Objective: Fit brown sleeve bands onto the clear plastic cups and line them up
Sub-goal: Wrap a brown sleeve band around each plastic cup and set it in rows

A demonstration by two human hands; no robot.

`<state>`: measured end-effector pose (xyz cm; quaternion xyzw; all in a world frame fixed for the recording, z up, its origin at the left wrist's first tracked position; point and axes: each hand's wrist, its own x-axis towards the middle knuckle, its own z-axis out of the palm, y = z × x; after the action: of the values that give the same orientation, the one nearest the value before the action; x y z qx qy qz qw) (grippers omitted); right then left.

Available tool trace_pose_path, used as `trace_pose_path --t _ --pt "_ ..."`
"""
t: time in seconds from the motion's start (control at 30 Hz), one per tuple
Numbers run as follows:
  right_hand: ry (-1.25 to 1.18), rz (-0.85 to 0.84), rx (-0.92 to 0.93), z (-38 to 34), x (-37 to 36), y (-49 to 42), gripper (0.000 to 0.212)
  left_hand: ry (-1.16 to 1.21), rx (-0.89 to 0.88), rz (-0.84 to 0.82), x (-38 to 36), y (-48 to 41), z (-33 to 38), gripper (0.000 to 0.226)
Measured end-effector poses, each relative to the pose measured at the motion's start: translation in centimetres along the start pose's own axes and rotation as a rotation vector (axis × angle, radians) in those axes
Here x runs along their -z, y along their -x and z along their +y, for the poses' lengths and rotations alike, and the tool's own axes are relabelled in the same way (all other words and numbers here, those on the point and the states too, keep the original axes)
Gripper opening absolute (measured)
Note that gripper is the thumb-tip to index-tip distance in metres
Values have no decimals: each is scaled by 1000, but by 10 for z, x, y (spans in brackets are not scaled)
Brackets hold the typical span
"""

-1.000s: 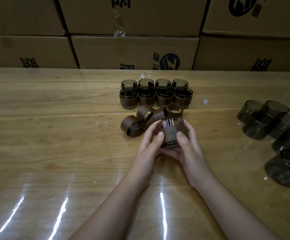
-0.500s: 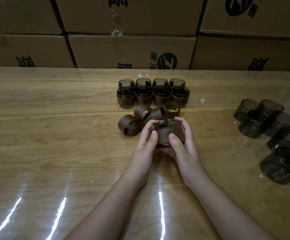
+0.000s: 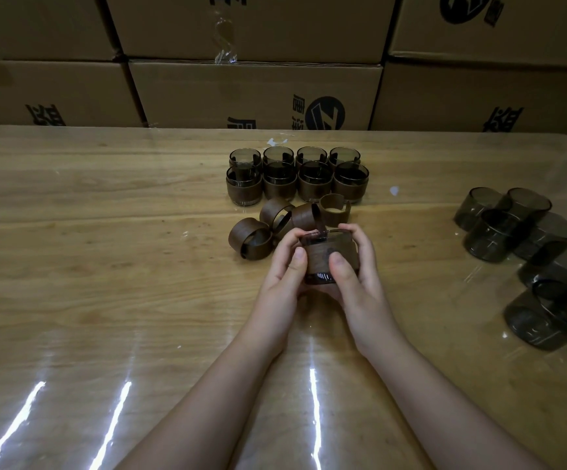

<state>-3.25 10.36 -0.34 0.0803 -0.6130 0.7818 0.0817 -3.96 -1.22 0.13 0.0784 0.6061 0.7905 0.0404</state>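
Front and centre: fitting under way

Over glossy wooden desk point(image 3: 105, 266), gripping one smoky clear plastic cup point(image 3: 319, 278) between left hand point(image 3: 283, 269) and right hand point(image 3: 356, 269), with fingers point(image 3: 360, 232) curled round and thumbs point(image 3: 297, 257) pressed on its brown wood-grain sleeve band point(image 3: 319, 256), probably to seat it. Beyond, kept within reach, loose brown bands point(image 3: 251, 239); behind those, two rows of banded cups point(image 3: 295, 184). Far right, bare cups point(image 3: 512, 232).

Glossy wooden table point(image 3: 105, 300); stacked cardboard boxes point(image 3: 255, 93) behind.
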Motion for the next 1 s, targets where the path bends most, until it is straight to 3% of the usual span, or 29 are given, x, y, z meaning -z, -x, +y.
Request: trace_pose_path --t 0.27,0.37,0.5,0.63,0.83,1.0 --pt "52 -1 38 2 2 0 38 4 -31 5 -1 0 -1 43" --pt "28 8 15 2 1 -1 50 -21 -75 -6 -3 0 0 38" --pt "-28 41 -40 2 2 -3 61 -32 -99 -29 -4 0 -4 60" --pt "-94 73 -94 2 8 -7 69 -68 -104 -73 -4 -1 -7 57" --pt "-92 66 -116 -1 8 -8 59 -62 -89 -69 -1 -3 -10 61" --pt "-52 72 -123 2 8 -8 66 -100 -106 -60 -1 -4 -13 51"
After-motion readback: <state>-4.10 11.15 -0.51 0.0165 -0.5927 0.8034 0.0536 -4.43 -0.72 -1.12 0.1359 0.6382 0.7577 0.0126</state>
